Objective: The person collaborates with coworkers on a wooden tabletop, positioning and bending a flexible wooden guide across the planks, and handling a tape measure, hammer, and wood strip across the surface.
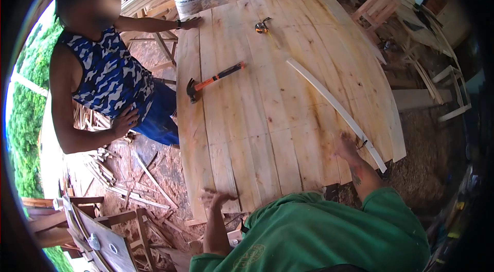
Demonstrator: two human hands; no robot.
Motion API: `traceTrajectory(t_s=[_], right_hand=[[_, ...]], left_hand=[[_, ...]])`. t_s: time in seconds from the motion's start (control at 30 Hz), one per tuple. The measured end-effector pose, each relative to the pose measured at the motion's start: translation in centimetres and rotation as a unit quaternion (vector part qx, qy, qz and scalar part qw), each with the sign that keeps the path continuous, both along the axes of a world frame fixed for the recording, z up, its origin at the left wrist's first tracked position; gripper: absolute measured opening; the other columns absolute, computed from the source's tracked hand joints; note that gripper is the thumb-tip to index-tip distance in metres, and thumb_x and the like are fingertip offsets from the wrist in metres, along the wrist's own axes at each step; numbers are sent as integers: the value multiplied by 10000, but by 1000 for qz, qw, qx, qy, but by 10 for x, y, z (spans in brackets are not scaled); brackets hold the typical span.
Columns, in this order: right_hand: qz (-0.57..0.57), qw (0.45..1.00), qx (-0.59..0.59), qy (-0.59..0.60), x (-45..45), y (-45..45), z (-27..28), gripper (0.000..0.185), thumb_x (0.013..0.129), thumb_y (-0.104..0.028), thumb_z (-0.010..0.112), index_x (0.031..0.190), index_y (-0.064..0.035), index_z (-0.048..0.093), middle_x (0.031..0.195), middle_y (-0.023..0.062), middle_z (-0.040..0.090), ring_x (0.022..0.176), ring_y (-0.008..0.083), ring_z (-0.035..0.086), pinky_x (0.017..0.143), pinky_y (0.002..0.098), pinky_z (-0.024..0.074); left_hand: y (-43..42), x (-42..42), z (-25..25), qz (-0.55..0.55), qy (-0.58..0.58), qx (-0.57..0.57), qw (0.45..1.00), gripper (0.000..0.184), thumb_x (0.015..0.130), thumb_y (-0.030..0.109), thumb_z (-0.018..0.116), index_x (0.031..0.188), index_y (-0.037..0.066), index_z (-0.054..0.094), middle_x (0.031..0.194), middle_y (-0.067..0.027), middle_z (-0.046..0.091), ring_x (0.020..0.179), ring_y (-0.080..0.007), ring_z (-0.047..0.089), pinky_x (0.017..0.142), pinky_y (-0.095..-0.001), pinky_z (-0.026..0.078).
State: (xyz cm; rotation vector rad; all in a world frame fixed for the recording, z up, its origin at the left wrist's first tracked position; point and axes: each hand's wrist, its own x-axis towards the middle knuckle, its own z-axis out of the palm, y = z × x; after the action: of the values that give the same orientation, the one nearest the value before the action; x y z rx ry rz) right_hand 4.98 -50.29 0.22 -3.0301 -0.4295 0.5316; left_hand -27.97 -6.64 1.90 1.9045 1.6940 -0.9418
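Left hand [218, 198] and right hand [348, 146] are resting open and unclenched on planks [278, 112], the right beside a pale strip [339, 109].

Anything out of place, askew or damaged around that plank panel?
No clear damage shows. The plank panel has uneven board ends along its near edge, stepped at the right corner. The pale wooden strip lies askew across the boards, beside the right hand. Wood offcuts litter the floor at left, a possible trip hazard.

Curved fisheye edges, dark corners
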Motion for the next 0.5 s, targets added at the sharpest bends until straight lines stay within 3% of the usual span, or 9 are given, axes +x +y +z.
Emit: traceTrajectory(t_s=[0.1,0.2,0.27,0.4,0.47,0.5], right_hand=[[-14,998,13,56,9,10,8,1140,521,-336,865,1356,134,247,1314,309,437,1254,393,415,1071,423,303],[47,999,-6,-10,23,10,-9,1098,518,-315,866,1334,134,284,1273,304,472,1227,398,438,1063,424,308],[30,999,-15,20,22,28,19,1065,535,-310,864,1317,137,295,1246,301,488,1213,409,445,1044,429,329],[-11,999,-45,23,34,36,11,1071,546,-323,864,1325,129,284,1267,301,468,1210,419,443,1025,435,355],[-12,999,-20,44,32,56,47,1119,554,-347,863,1348,131,237,1299,306,435,1215,423,437,1015,435,372],[-11,999,-24,47,33,55,40,1119,554,-347,863,1348,131,237,1299,306,435,1215,423,437,1015,435,372]], left_hand=[[12,8,1,3,3,-8,1000,1475,475,552,823,1426,16,-169,1504,-258,-111,1367,-490,-80,1094,-611,83],[26,19,0,8,2,-19,1000,1472,478,548,823,1425,19,-172,1502,-260,-114,1365,-493,-82,1092,-613,81],[35,26,-1,10,1,-29,1000,1470,480,546,823,1425,21,-174,1500,-262,-116,1364,-495,-84,1091,-615,79],[48,38,-4,12,-2,-47,999,1466,485,541,822,1424,26,-178,1498,-266,-120,1361,-499,-87,1089,-617,76],[53,43,-6,13,-4,-54,998,1464,487,538,822,1424,28,-180,1496,-267,-123,1359,-501,-88,1088,-619,74],[57,45,-7,10,-3,-59,998,1463,488,537,822,1424,29,-181,1496,-268,-124,1358,-502,-89,1087,-620,74]])
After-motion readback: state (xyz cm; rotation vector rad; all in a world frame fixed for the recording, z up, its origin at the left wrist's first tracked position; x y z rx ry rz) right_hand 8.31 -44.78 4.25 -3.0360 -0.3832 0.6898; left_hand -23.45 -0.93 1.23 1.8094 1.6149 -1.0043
